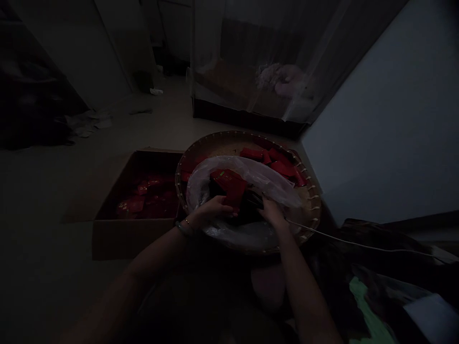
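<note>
A red packet (pixel 231 186) with a small green and gold mark is in my left hand (pixel 218 207), its fingers closed at the packet's lower edge. My right hand (pixel 271 211) reaches into the same opening, with fingers bent around something dark that I cannot make out. Both hands are over a clear plastic bag (pixel 244 167), its rim rolled open and its inside dark. That bag sits in a round woven bamboo tray (pixel 211 141). More red packets (pixel 283 168) lie on the tray's far right side.
Left of the tray stands an open cardboard box (pixel 132 239) with several red packets inside. A white cord (pixel 358 243) runs rightward from near my right hand. Behind is a bed with a sheer net (pixel 247 95); a pale wall (pixel 387 143) rises at right. Cloth lies at lower right.
</note>
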Available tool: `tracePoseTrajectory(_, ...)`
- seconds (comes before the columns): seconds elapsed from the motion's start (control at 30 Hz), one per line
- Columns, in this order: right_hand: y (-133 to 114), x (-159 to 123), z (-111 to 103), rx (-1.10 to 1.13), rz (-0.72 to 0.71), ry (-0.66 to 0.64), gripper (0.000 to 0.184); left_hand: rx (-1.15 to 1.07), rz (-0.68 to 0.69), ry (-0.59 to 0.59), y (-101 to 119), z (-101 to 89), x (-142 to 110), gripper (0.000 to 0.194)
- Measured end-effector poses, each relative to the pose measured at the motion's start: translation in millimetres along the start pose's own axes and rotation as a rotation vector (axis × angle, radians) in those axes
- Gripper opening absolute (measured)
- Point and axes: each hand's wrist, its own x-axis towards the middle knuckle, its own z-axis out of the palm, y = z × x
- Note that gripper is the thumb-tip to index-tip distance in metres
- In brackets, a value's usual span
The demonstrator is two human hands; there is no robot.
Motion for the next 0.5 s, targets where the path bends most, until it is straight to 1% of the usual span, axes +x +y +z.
tracePoseTrajectory(0.07, -0.6, 1.2, -4.5, 0.033, 0.006, -0.043, 0.052, -0.003, -0.016, -0.006, 0.5, -0.3, -1.8, 0.046)
tracePoseTrajectory(0.13, -0.4, 0.6, -12.7, 0.11, 0.009, -0.09, 0.044, 0.017, -0.029, -0.013, -0.1, -0.9, -2.4, 0.044)
tracePoseTrajectory(0.2, 1.1, -2.5, -24.6, 0.207, 0.056, -0.111, 0.039, 0.061, -0.041, -0.019, -1.5, -1.7, -1.9, 0.042)
tracePoseTrajectory(0.27, 2.6, -7.3, -38.3, 0.32, 0.102, -0.112, 0.041, 0.105, -0.06, -0.021, -3.0, -2.0, -0.7, 0.041)
tracePoseTrajectory(0.37, 0.3, -13.8, -55.9, 0.478, 0.072, -0.133, 0.045, 0.141, -0.088, -0.035, -4.4, 0.0, 1.2, 0.037)
tracePoseTrajectory(0.43, -5.9, -15.8, -61.9, 0.523, 0.05, -0.173, 0.046, 0.165, -0.093, -0.082, -5.4, 3.2, 2.2, 0.033)
tracePoseTrajectory(0.5, -14.4, -15.8, -63.0, 0.526, 0.049, -0.205, 0.046, 0.196, -0.089, -0.136, -7.2, 7.4, 3.1, 0.031)
